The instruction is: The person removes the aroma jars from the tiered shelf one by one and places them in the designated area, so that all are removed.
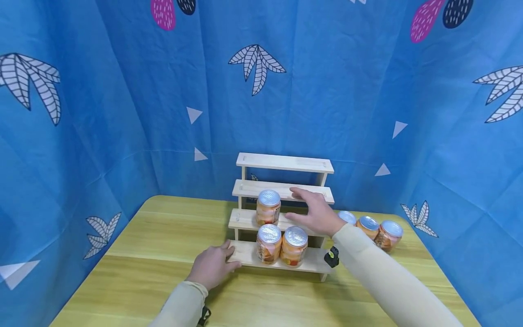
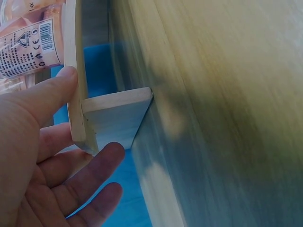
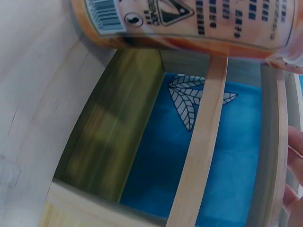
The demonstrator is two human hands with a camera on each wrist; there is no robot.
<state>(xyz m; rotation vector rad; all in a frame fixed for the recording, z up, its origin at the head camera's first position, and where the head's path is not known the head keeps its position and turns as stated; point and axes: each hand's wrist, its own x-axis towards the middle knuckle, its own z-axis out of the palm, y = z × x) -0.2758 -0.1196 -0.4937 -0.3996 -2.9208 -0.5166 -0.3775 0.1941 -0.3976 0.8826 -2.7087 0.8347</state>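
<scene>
My left hand (image 1: 212, 268) pinches the left end of the lowest step of a pale wooden tiered stand (image 1: 286, 162). In the left wrist view, its thumb lies on the board's edge (image 2: 75, 56) with fingers curled beneath. My right hand (image 1: 313, 211) is over the middle steps with its fingers spread, holding nothing. Just left of it, an orange can (image 1: 267, 213) with a silver lid stands upright on the second step; its label (image 3: 213, 19) fills the top of the right wrist view. Two similar cans, one left (image 1: 268, 250) and one right (image 1: 293, 252), stand side by side on the lowest step.
Three more cans stand on the table right of the stand, partly behind my right forearm; the outermost can (image 1: 388, 236) is nearest the table's right side. A blue patterned cloth (image 1: 261, 122) hangs close behind the stand and around the wooden table (image 1: 163, 245).
</scene>
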